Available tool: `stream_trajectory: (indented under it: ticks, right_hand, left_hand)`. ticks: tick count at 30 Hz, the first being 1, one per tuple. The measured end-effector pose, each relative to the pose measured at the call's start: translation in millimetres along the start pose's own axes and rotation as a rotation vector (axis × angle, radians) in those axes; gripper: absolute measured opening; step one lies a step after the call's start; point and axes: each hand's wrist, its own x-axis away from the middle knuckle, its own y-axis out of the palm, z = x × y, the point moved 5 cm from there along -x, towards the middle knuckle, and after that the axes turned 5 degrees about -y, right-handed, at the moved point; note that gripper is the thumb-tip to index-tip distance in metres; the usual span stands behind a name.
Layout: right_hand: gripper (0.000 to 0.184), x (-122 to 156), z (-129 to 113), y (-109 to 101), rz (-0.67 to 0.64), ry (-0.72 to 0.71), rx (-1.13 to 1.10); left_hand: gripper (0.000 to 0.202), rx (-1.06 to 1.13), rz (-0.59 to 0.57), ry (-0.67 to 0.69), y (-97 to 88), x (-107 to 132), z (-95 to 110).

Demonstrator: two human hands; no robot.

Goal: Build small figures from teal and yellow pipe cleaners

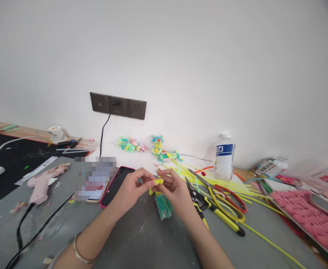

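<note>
Between the fingertips of both hands is a small yellow fuzzy piece (158,181), which looks like bent pipe cleaner. My left hand (138,184) pinches it from the left with thumb and forefinger. My right hand (172,186) is closed on its other side, fingers curled. Just below, a green fuzzy block-shaped piece (163,206) with yellow at its top hangs or rests near the right palm; whether it joins the yellow piece I cannot tell. A phone with a pink edge (116,186) lies left of my left hand.
Pliers (220,216), scissors (228,194) and yellow pipe cleaners (265,239) lie to the right. Behind stand small fuzzy figures (157,145) and a white bottle (225,158). A pink glue gun (42,186) with a black cord lies left, and pink woven material (306,216) far right.
</note>
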Motion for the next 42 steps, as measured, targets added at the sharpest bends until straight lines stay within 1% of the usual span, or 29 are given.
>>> stream_trajectory:
  ticks: [3,8,11,14,19,21,24,29,33,36,39,42]
  right_hand:
    - [0.026,0.6,-4.1,-1.0,0.002,-0.042,0.117]
    - [0.019,1.1,-13.6,-5.8,0.039,-0.134,0.303]
    - [0.02,1.5,-14.5,-7.2,0.066,-0.134,0.319]
    - [0.022,1.6,-13.6,-5.3,0.059,-0.122,0.291]
    - [0.025,0.7,-11.5,-3.1,0.041,-0.123,0.31]
    - [0.02,0.4,-12.2,-3.3,0.035,-0.174,0.345]
    - [0.011,0.9,-15.6,-2.8,0.015,-0.285,0.442]
    - [0.012,3.8,-22.6,-1.9,0.014,-0.376,0.634]
    - [0.012,6.1,-30.0,-5.3,0.076,-0.428,0.719]
    - [0.01,6.8,-32.1,-10.1,0.128,-0.442,0.712]
    - [0.01,6.0,-31.6,-11.6,0.101,-0.448,0.665]
    - [0.009,4.5,-30.7,-11.9,0.066,-0.438,0.625]
  left_hand:
    - [0.02,-0.017,0.012,0.02,-0.6,0.4,1.6]
    - [0.019,0.036,0.038,0.021,-2.7,0.0,2.5]
    - [0.016,0.077,0.06,0.024,-3.7,-0.1,2.1]
    - [0.015,0.089,0.074,0.044,-3.5,0.4,2.3]
    - [0.012,-0.009,0.144,0.092,-5.1,2.4,5.5]
    - [0.012,-0.034,0.168,0.094,-6.2,3.2,6.7]
    - [0.014,-0.007,0.159,0.088,-6.0,3.7,7.3]
    - [0.022,-0.023,0.195,0.053,-7.5,2.3,3.9]
    - [0.025,-0.04,0.17,0.022,-6.6,0.0,1.0]
    - [0.023,-0.045,0.126,0.009,-4.4,-0.2,0.6]
    - [0.022,-0.054,0.065,0.002,-0.5,0.9,0.4]
    - [0.02,-0.11,-0.005,0.001,4.6,2.4,0.7]
